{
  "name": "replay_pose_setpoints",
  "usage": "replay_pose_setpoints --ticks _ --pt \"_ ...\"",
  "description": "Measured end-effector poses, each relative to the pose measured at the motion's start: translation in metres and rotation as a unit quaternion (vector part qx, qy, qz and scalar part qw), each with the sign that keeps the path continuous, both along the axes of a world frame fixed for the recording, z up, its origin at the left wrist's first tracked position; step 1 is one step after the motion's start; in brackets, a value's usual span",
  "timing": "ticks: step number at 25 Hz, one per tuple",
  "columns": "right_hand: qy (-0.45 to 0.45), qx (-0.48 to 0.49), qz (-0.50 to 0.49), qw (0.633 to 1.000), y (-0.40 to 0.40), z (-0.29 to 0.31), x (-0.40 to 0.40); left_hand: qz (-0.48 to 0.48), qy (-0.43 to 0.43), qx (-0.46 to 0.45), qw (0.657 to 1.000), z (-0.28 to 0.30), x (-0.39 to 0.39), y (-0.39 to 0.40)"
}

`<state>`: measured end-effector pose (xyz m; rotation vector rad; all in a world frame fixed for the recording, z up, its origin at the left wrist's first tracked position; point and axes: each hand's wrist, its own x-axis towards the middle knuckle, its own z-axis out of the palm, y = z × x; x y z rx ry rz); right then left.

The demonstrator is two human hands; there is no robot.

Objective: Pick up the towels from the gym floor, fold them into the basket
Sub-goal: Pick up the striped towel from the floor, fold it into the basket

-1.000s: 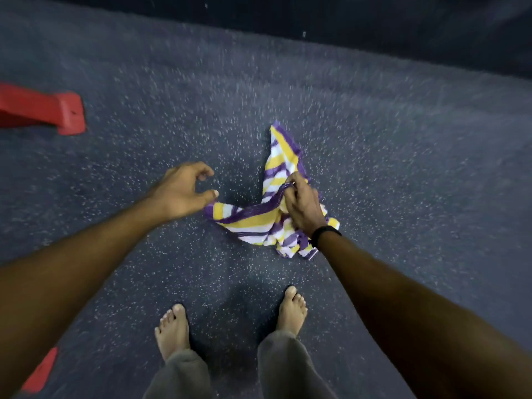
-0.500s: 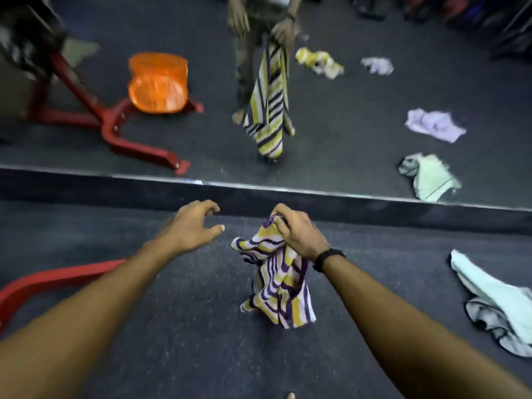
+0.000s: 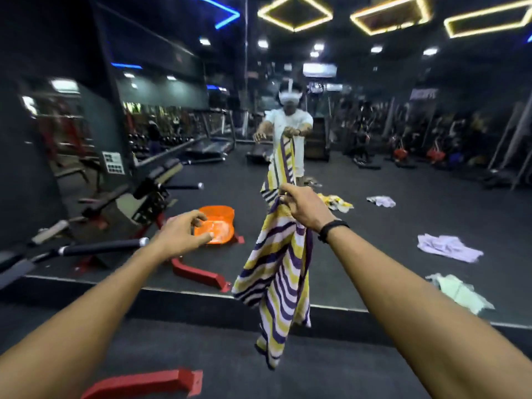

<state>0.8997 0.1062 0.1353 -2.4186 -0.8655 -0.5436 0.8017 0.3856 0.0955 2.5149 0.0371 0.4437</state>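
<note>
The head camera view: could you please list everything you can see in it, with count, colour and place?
striped towel: one, purple, yellow and white, hanging from the right hand above the floor.
mirror: one, on the wall ahead, reflecting the gym and the person.
basket: one, orange, seen in the mirror, left of centre.
loose towels: four in the mirror, lilac, pale green, yellow-white, on the floor at right.
red machine foot: one, on the floor at lower left.
ceiling lights: yellow outlines, reflected at top.
left hand: empty, fingers loosely curled.
right hand: pinching the towel's top edge; black wristband.
</note>
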Motion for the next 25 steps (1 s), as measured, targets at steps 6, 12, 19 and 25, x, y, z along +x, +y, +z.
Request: replay_pose_setpoints --ticks 6,12,19,25 --pt "-0.073 -0.005 0.089 0.993 0.054 0.054 -0.109 0.096 -0.02 0.025 0.995 0.055 -0.165 0.041" --pt "-0.045 -0.013 0.209 0.977 0.128 0.065 -0.237 0.184 0.016 0.033 0.982 0.071 -0.355 0.069" --pt "0.005 -0.007 0.426 0.905 0.233 0.079 -0.401 0.222 0.031 -0.016 0.975 0.091 -0.527 0.103" --pt "0.07 0.004 0.574 0.816 0.322 0.088 -0.542 0.166 -0.018 -0.109 0.98 0.098 -0.636 0.131"
